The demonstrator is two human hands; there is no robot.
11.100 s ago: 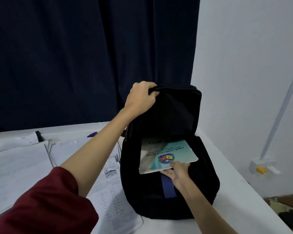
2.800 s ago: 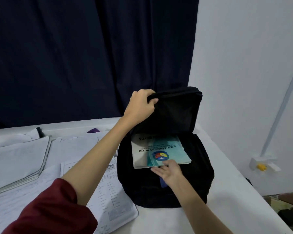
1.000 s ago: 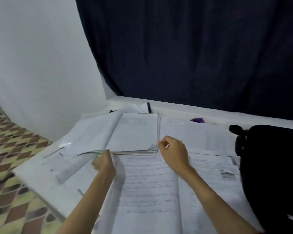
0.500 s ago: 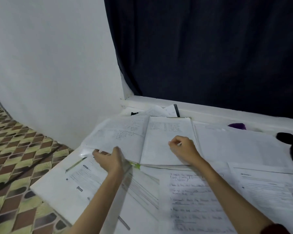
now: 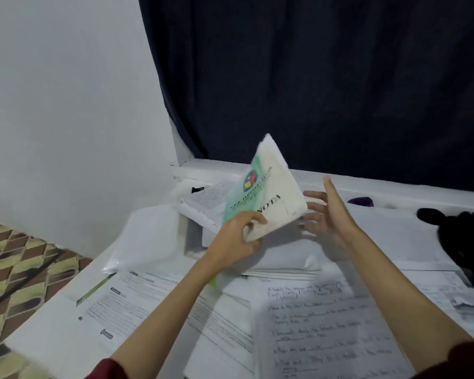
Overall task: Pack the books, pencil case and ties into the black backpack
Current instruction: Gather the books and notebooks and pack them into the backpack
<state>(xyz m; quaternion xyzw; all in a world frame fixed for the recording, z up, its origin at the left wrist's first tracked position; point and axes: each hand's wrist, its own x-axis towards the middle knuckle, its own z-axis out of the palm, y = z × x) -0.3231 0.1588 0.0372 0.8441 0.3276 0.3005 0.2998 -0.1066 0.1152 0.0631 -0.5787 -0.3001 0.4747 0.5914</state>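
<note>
Now a thin notebook with a green-and-white cover and a round crest is held tilted above the worktop, gripped at its lower corner by the left hand. Half a second earlier both hands were flat on an open book among the papers; since then this notebook has been lifted clear of the pile. The right hand is released, fingers spread, just beside the notebook's edge at its 3 o'clock, perhaps touching it, though motion blur leaves that unclear. The black backpack is seen only in part at the frame's 3 o'clock edge, well apart from the lifted notebook; whether its mouth is open cannot be told here. A stack of closed books lies under the hands, and loose handwritten sheets cover the near worktop at 6 o'clock. A small purple object rests by the curtain at 2 o'clock; what it is cannot be made out. By this judgement another book has been taken up for packing, and it must next be carried rightward to the bag.
</note>
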